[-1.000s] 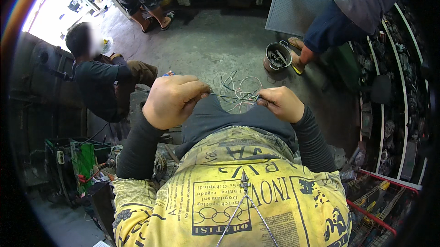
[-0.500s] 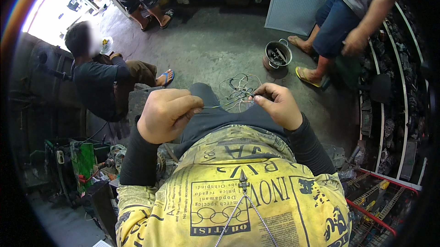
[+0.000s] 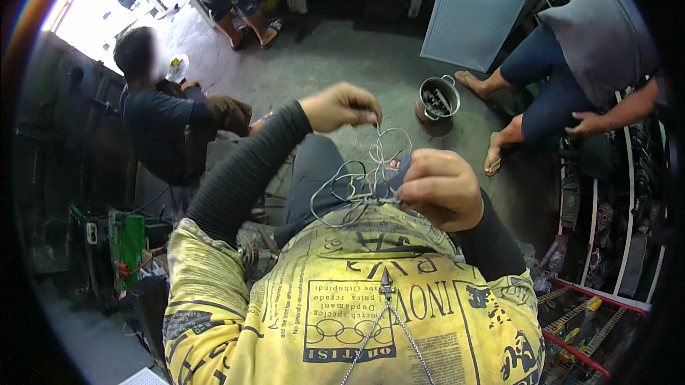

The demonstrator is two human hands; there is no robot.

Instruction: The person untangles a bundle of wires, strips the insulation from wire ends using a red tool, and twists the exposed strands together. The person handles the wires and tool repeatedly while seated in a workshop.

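A loose tangle of thin wires [image 3: 330, 192], some dark and some pale, hangs over my lap in loops. My left hand [image 3: 341, 108] is raised beyond it, thumb and fingers pinched on a wire that runs down into the tangle. Nearer my chest, my right hand [image 3: 441, 189] is closed on the wires at the tangle's right side; its fingertips are partly hidden and slightly blurred. The lower loops lie against the front of my yellow printed shirt [image 3: 335, 299].
A metal pot [image 3: 438, 99] with dark pieces inside stands on the floor ahead. One person [image 3: 168, 110] sits at left, another [image 3: 564, 64] is at right near a perforated panel [image 3: 474, 10]. Metal shelving [image 3: 606, 206] lines the right side; a red-edged rack [image 3: 592, 321] is below it.
My left hand has moved up and to the right, drawing a wire away. My right hand has come down towards my chest with the tangle. The person at right has shifted rightward.
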